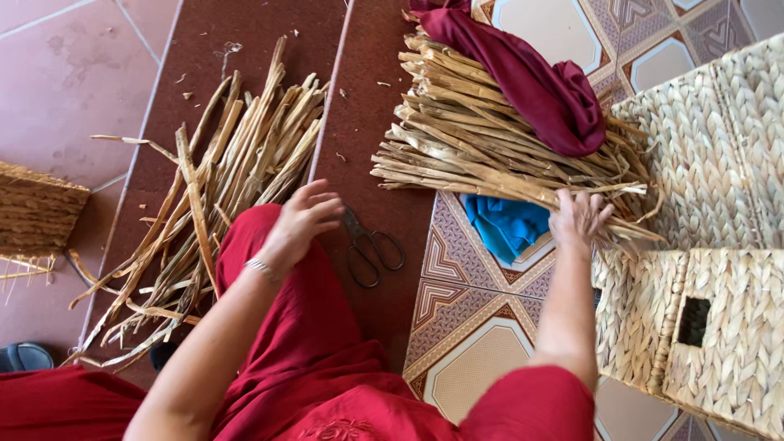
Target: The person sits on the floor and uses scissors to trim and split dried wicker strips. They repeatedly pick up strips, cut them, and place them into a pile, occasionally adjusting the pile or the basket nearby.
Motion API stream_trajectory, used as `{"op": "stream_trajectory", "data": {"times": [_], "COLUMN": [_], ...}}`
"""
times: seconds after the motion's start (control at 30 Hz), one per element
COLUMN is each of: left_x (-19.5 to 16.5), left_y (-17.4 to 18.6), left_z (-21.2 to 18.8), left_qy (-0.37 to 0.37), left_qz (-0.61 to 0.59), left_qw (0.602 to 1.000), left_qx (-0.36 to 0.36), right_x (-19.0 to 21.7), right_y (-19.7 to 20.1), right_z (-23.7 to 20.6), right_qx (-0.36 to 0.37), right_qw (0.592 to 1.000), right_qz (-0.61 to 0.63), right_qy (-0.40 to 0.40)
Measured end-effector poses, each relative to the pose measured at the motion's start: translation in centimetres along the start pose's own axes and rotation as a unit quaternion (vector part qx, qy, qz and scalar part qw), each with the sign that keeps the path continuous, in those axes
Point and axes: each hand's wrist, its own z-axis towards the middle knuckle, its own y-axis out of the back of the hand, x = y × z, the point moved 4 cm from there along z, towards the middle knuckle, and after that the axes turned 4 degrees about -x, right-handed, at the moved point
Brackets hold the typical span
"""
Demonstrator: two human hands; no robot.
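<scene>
right hand (pixel 578 217) rests w/ fingers spread, palm down, on the near ends of a bundle of dried straw strips (pixel 482 139); fingertips touch the strips, grip not closed round any. left hand (pixel 302 219) hovers above the red-clothed knee (pixel 282 310), fingers loosely curled, holding nothing; a thin metal bracelet (pixel 261 268) sits at the wrist. bundle lies on the floor straight ahead, strips roughly parallel, flat, pale tan, fibrous, ends cut uneven. a dark red cloth (pixel 531 82) is draped over the bundle's far and right part, covering some strips. a blue cloth (pixel 506 224) lies under the bundle's near edge, just beside the right hand. dark metal scissors (pixel 371 249) lie on the brown floor strip between the two hands, blades closed, loop handles toward the person. a second, looser pile of straw strips (pixel 220 196) lies to the left, fanned out, several strips bent or curled, partly against the knee. woven baskets (pixel 710 269) stand at right, box-shaped, braided pale fibre, one w/ a rectangular handle cut-out; the right hand is just beside the nearest wall. another woven piece (pixel 37 212), darker, shows at the left edge. floor (pixel 490 351): patterned tile at right, plain reddish tile at left.
</scene>
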Motion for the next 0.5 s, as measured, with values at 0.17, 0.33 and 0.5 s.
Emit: {"op": "stream_trajectory", "data": {"times": [0.17,0.33,0.5], "left_x": [-3.2,-5.6,-6.1], "left_y": [3.3,6.9,10.9], "left_z": [-3.6,-6.9,-8.9], "left_qy": [-0.016,-0.048,-0.07], "left_qz": [-0.053,-0.084,-0.079], "left_qw": [0.998,0.993,0.986], "left_qx": [-0.033,-0.073,-0.126], "right_x": [-0.4,1.1,2.4], "right_y": [-2.0,-3.7,-0.2], "right_z": [3.2,3.3,1.3], "right_qx": [0.022,0.117,0.03], "right_qw": [0.991,0.977,0.991], "right_qz": [-0.078,-0.066,-0.005], "right_qy": [-0.104,-0.163,-0.13]}}
